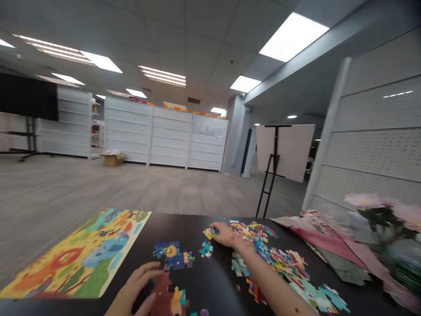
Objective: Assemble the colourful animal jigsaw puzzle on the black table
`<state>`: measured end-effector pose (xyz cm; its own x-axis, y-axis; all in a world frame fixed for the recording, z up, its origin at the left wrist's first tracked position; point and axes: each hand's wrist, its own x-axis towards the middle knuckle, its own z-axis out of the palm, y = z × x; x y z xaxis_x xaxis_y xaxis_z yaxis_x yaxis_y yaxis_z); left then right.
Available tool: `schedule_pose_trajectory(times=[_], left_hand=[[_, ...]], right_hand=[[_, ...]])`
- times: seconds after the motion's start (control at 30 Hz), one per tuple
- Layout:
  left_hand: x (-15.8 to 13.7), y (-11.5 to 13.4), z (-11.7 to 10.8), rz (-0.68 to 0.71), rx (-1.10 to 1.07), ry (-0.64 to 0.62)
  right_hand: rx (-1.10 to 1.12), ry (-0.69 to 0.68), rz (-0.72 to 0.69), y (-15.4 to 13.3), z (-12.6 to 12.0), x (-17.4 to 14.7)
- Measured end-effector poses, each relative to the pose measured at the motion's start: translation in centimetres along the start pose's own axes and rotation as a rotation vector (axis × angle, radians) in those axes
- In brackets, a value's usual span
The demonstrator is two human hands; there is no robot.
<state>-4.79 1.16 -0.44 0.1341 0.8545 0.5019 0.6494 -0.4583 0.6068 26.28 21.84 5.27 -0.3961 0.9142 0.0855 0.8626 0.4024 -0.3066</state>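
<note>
My right hand (225,235) is over the middle of the black table, its fingers closed on a small yellow puzzle piece (207,234). A teal and white puzzle piece (206,249) lies just in front of it. My left hand (140,283) rests at the near edge with fingers apart, beside a joined brown puzzle section (161,287); whether the fingertips touch it I cannot tell. Above that sits a joined dark blue section (176,256) with an orange round shape. Loose puzzle pieces (279,259) are heaped to the right, partly hidden by my right forearm.
A colourful picture sheet (85,250) lies at the table's left. Pink and grey cloth (332,241) covers the right side, near a glass vase (406,263) with pink flowers (365,201). Beyond the table (210,289) stand an easel board (296,151), white shelving (171,138) and a cardboard box (113,159).
</note>
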Motion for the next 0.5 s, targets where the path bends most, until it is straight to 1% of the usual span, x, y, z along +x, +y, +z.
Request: schedule_pose_trajectory(times=[0.07, 0.13, 0.2, 0.27, 0.3, 0.33, 0.4, 0.43, 0.5], left_hand=[[0.1, 0.2, -2.1, -0.154, -0.099, 0.057], [0.4, 0.1, -4.0, -0.256, -0.204, 0.107], [0.7, 0.1, -5.3, -0.342, -0.287, 0.135], [0.8, 0.4, -5.8, -0.379, -0.332, 0.116], [0.7, 0.8, -5.8, -0.382, -0.345, 0.086], [0.5, 1.2, -5.6, -0.380, -0.369, 0.046], [-0.1, 2.2, -4.9, -0.380, -0.482, -0.063], [-0.4, 2.7, -4.6, -0.382, -0.558, -0.126], [-1.2, 3.5, -4.2, -0.380, -0.666, -0.237]], right_hand=[[0.024, -0.005, -0.035, 0.2, -0.2, 0.7], [0.042, 0.020, -0.072, -0.2, -0.6, 0.9], [0.058, 0.070, -0.110, -1.9, -0.9, 0.0], [0.107, 0.119, -0.181, -5.2, -0.9, -2.4], [0.180, 0.132, -0.264, -7.5, -0.7, -4.1], [0.256, 0.114, -0.347, -9.9, -0.4, -5.9], [0.358, 0.016, -0.504, -14.7, 0.8, -9.5], [0.383, -0.038, -0.557, -16.8, 1.4, -11.0], [0.397, -0.114, -0.599, -19.5, 2.6, -13.0]])
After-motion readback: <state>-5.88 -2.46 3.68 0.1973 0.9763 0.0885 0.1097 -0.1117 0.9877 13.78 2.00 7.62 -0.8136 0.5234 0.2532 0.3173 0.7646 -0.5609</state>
